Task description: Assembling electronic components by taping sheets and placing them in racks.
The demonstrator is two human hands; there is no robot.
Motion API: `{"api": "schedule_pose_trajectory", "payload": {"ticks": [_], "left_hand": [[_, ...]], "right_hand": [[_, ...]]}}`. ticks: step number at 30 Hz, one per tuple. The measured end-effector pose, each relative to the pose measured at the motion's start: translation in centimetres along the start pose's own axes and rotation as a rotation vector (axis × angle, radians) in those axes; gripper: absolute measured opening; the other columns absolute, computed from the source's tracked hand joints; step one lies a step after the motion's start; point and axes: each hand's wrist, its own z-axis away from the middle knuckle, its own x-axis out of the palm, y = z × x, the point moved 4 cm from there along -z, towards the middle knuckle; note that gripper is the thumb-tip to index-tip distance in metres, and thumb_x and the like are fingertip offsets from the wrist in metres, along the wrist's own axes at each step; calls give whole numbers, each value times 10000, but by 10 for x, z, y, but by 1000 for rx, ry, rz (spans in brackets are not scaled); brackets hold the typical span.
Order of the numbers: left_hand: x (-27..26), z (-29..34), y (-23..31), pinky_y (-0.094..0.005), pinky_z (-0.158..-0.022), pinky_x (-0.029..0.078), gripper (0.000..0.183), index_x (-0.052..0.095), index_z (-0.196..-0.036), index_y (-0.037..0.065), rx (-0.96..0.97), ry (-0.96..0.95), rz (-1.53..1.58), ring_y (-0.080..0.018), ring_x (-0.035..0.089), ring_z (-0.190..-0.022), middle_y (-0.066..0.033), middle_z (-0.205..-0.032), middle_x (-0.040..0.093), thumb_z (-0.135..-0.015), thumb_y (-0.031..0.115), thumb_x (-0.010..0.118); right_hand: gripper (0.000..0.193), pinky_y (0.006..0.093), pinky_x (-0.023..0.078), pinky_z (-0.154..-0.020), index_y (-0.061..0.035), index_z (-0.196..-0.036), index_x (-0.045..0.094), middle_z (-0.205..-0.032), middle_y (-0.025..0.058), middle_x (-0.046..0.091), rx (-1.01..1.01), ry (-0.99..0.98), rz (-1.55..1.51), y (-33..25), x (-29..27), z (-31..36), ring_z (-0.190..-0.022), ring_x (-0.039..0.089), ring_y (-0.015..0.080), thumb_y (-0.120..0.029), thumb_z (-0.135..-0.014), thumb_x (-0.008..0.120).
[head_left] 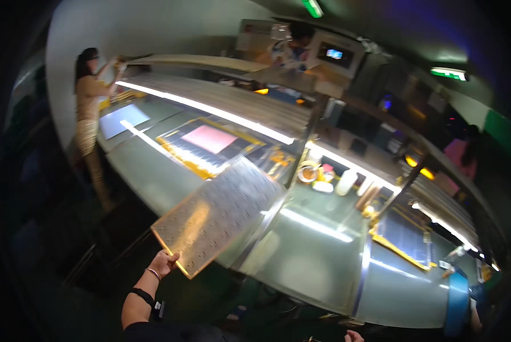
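A large, thin circuit board panel (227,208), grey with rows of small repeating marks and a copper-coloured edge, is tilted in front of the bench. My left hand (163,264) grips its near left edge, the fingers closed on it. A bright yellowish reflection lies across the panel's lower left part. The far corner of the panel overlaps the view of the bench top. Only a few fingertips of my right hand (354,336) show at the lower edge, well to the right of the panel; the rest of that hand is hidden.
A long glass-topped bench (301,256) runs across, with lit tubes and a shelf above. On it lie a yellow-taped frame with a pink sheet (210,138), a pale blue sheet (123,121), containers (346,182) and another yellow-edged frame (403,236). A person (88,97) stands far left; others are behind.
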Motion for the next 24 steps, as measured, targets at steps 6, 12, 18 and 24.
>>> {"api": "schedule_pose_trajectory", "payload": {"ticks": [6, 12, 18, 24], "left_hand": [[-16, 100, -76, -393, -912, 414, 390, 468, -1185, 28, -338, -137, -67, -233, 508, -1056, -102, -1159, 533, -803, -6, 534], [126, 114, -117, -376, -901, 417, 300, 534, -1101, 18, -426, -159, -203, -217, 514, -1037, -90, -1104, 562, -808, 59, 584], [173, 122, -92, -329, -841, 449, 447, 506, -1057, -4, 6, -149, -1086, -231, 540, -979, -161, -1065, 548, -695, 170, 702], [239, 144, -102, -372, -852, 434, 537, 540, -1093, 57, 891, -1036, -1478, -307, 509, -1031, -168, -1148, 500, -647, 293, 722]], "right_hand": [[480, 415, 404, -896, 7, -1190, 441, -1160, 204, 483, 222, -516, -475, -37, 142, -21, -1066, 489, 297, -275, -825, 576], [673, 526, 363, -934, -26, -1235, 344, -1203, 201, 437, 780, -1011, -1837, -170, 195, 36, -1122, 428, 366, -481, -786, 559], [296, 431, 467, -802, -76, -1161, 427, -1081, 94, 552, 510, -694, -1361, -153, 196, 15, -961, 558, 234, -168, -881, 455], [241, 405, 482, -795, -40, -1072, 520, -1009, 102, 589, 479, -619, -1339, -162, 177, 7, -896, 587, 233, -150, -859, 498]]}}
